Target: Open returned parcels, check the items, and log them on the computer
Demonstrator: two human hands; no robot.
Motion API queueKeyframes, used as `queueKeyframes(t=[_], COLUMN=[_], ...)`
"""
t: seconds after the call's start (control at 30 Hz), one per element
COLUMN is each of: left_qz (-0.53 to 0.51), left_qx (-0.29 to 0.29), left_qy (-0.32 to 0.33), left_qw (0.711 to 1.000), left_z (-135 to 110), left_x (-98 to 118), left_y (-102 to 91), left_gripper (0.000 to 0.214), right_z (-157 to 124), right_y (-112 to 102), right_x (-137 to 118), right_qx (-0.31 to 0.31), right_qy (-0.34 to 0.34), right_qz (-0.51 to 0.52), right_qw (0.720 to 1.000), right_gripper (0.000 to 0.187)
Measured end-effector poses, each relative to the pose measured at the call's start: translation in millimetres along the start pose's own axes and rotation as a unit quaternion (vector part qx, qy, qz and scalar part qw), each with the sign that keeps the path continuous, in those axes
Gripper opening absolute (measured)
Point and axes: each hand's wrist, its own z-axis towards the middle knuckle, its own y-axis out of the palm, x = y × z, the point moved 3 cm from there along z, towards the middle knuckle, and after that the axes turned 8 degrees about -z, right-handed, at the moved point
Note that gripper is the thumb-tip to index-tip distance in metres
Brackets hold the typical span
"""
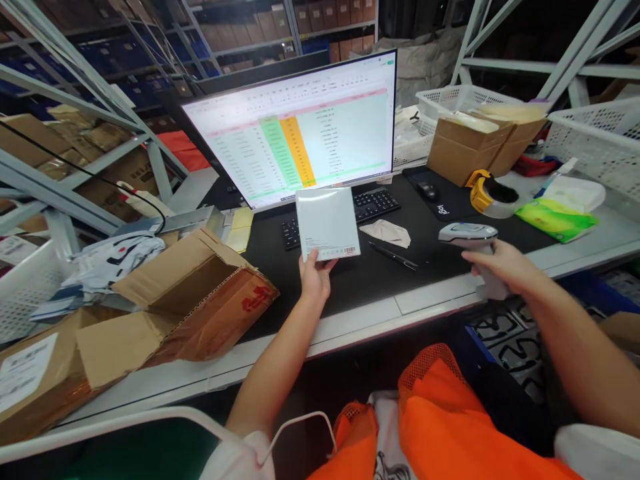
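My left hand (pixel 316 280) grips a flat white box (pixel 327 220) by its lower edge, thumb on the near face. Small print and a barcode run along the bottom of that face. The box is tilted up in front of the keyboard (pixel 377 203) and hides part of it. My right hand (pixel 500 263) is wrapped round the handle of a grey-white barcode scanner (pixel 467 232), held over the front edge of the desk to the right of the box. The scanner's head points left.
Behind the box stands a monitor (pixel 330 140) showing a spreadsheet. An opened cardboard box (pixel 215 320) lies at the left. A pen (pixel 393 256), crumpled paper (pixel 386 232), a mouse (pixel 427 191), a tape dispenser (pixel 493 195) and a green packet (pixel 555 219) lie to the right.
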Motion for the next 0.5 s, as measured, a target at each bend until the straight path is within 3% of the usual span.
queueKeyframes(t=[0.1,0.17,0.27,0.33,0.37,0.5], left_qz=[0.008,0.031,0.048,0.057,0.07,0.15], left_qx=[0.068,0.073,0.012,-0.035,-0.059,-0.175], left_qy=[-0.032,-0.06,-0.107,-0.15,-0.181,-0.283], left_qw=[0.997,0.995,0.993,0.986,0.979,0.931], left_z=[10.1,15.0,18.5,18.3,17.7,12.2], left_x=[4.1,5.8,4.4,0.4,-2.5,-12.3], left_y=[-5.9,-7.3,-5.8,-6.0,-7.1,-14.1], left_gripper=[0.033,0.037,0.038,0.041,0.044,0.052], right_z=[48.2,63.5,59.0,50.5,49.0,70.8], right_y=[-27.7,-46.3,-50.6,-26.2,-5.7,101.3], right_x=[35.6,47.2,39.5,16.8,1.5,-67.4], right_qx=[-0.002,0.069,0.2,0.23,0.21,0.0], right_qy=[0.063,0.058,0.001,-0.079,-0.124,-0.248], right_qz=[0.026,-0.088,-0.284,-0.316,-0.309,-0.277], right_qw=[0.998,0.992,0.938,0.917,0.92,0.929], right_gripper=[0.032,0.027,0.032,0.037,0.038,0.032])
